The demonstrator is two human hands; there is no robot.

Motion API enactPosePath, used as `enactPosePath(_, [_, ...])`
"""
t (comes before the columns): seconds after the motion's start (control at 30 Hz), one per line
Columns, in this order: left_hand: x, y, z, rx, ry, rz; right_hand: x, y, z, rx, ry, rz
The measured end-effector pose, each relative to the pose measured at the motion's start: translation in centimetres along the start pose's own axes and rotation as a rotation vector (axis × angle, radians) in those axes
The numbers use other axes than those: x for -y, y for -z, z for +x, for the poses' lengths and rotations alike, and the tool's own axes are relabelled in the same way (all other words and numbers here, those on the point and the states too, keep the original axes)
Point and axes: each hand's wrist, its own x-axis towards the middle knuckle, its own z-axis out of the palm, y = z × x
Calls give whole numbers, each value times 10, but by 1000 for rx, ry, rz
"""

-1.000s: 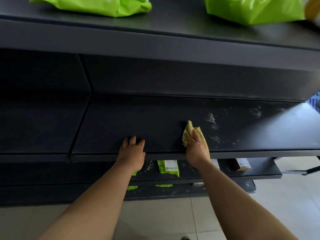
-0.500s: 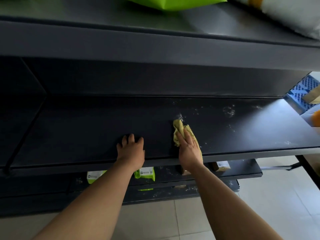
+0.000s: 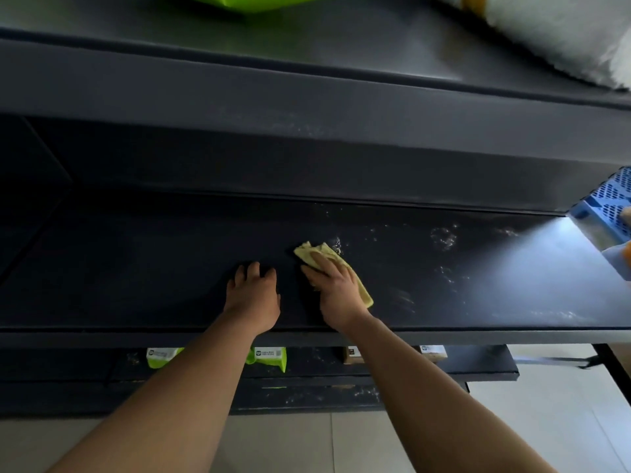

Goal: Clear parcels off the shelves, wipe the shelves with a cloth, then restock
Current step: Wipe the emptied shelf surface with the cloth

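Note:
A dark middle shelf point(image 3: 136, 268) stretches across the view, with pale dust smears point(image 3: 444, 238) on its right part. My right hand point(image 3: 336, 285) presses a yellow cloth point(image 3: 319, 252) flat on the shelf, fingers spread over it. My left hand point(image 3: 254, 295) rests on the shelf just left of the cloth, fingers bent at the tips, holding nothing. On the shelf above lie a green parcel point(image 3: 246, 1) and a white parcel point(image 3: 560, 32). Green and white packets point(image 3: 269, 358) and small brown boxes point(image 3: 351, 355) sit on the lower shelf.
A blue perforated crate point(image 3: 607, 206) stands beyond the shelf's right end. Below are two more dark shelves point(image 3: 478, 367) with dust marks, then a pale tiled floor point(image 3: 546, 421). The upper shelf's front edge point(image 3: 307, 90) overhangs the one my hands are on.
The view has shifted right along the shelf. My right hand has slid the cloth left and further back, closer to my left hand, which stays resting on the shelf.

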Motion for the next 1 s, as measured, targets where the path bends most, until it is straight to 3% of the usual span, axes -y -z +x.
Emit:
enactPosePath(0.07, [-3, 1, 6, -13, 4, 12, -2, -1, 20, 32, 71, -59])
enactPosePath(0.17, [-9, 3, 14, -18, 5, 23, -12, 6, 41, 45, 38, -63])
enactPosePath(0.33, [-16, 8, 27, -4, 12, 22, -48, 25, 56, -28, -163, -16])
enactPosePath(0.5, [-17, 11, 34, -2, 5, 23, -66, 38, 55, -182, -480, 136])
enactPosePath(0.6, [-17, 13, 38, 3, -9, 5, -41, 22, 57, -245, -249, 138])
enactPosePath(0.8, [-10, 25, 56, 16, -34, -34, -16, 14, 95, -49, 101, 1])
enactPosePath(1.0, [-14, 27, 70, 13, -10, 15, 4, 13, 141, 37, 188, -64])
